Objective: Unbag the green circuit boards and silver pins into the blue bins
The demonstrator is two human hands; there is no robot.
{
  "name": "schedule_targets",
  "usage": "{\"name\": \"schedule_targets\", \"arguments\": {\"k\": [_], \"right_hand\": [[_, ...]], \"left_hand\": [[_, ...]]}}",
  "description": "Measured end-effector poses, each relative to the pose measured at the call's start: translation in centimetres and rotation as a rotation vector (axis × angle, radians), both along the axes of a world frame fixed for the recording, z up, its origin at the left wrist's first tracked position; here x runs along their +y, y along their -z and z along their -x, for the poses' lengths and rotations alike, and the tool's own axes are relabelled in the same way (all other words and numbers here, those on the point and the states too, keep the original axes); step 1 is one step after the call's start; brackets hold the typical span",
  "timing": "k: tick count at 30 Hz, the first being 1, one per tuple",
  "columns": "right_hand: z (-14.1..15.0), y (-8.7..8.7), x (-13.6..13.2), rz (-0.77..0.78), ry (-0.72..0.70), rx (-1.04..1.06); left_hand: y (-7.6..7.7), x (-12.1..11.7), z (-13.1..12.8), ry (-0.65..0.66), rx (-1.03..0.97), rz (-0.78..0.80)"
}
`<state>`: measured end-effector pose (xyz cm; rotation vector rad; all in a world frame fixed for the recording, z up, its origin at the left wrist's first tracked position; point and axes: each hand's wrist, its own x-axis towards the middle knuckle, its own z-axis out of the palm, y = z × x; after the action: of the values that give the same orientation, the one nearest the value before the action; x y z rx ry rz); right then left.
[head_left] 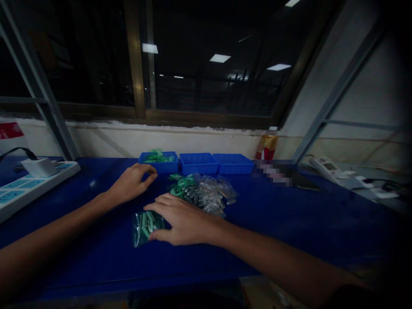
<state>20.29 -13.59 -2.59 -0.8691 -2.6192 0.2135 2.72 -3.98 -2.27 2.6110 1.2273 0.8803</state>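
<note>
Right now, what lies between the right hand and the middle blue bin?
The head view shows a pile of packets between the right hand and middle bin.

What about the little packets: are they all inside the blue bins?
No, a pile of packets lies on the table in front of the blue bins, with another packet by the right hand.

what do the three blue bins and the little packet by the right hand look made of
Blue bins: probably moulded plastic, slightly glossy, judging by their ribbed sides. Packet: seemingly thin, shiny plastic film, since green pieces show through it.
</note>
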Motion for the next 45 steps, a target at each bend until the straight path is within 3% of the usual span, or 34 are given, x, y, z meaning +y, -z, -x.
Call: {"name": "schedule_targets", "arguments": {"k": [4,10,15,18,22,28,32,37,45], "right_hand": [[-0.7,-0.3,0.5,0.007,0.096,0.144],[-2.1,-0.5,1.8,-0.097,0.273,0.395],[-2.5,-0.3,2.1,-0.247,0.235,0.347],[-2.5,-0.2,1.9,-0.322,0.22,0.311],[-2.3,-0.3,1.6,-0.316,0.248,0.261],[-2.3,-0.1,2.3,-0.097,0.384,0.425],[-2.5,0.4,3.6,0.126,0.46,0.684],[-2.5,0.2,3.9,0.413,0.39,0.839],[-2.7,-0.3,3.6,0.45,0.392,0.863]], "left_hand": [[-0.7,-1.3,-0.6,0.071,-0.113,0.278],[-1.0,-3.6,-1.5,0.009,-0.389,0.696],[-1.0,-4.3,-2.0,-0.028,-0.558,0.896],[-0.9,-4.5,-2.1,0.058,-0.604,0.977],[-0.5,-4.5,-2.2,0.16,-0.731,0.885],[-0.1,-3.8,-2.1,0.116,-0.797,0.559],[-0.2,-3.9,-2.1,0.146,-0.762,0.588],[-0.4,-4.1,-2.3,0.15,-0.726,0.6],[-0.5,-4.1,-2.1,0.189,-0.671,0.62]]}}
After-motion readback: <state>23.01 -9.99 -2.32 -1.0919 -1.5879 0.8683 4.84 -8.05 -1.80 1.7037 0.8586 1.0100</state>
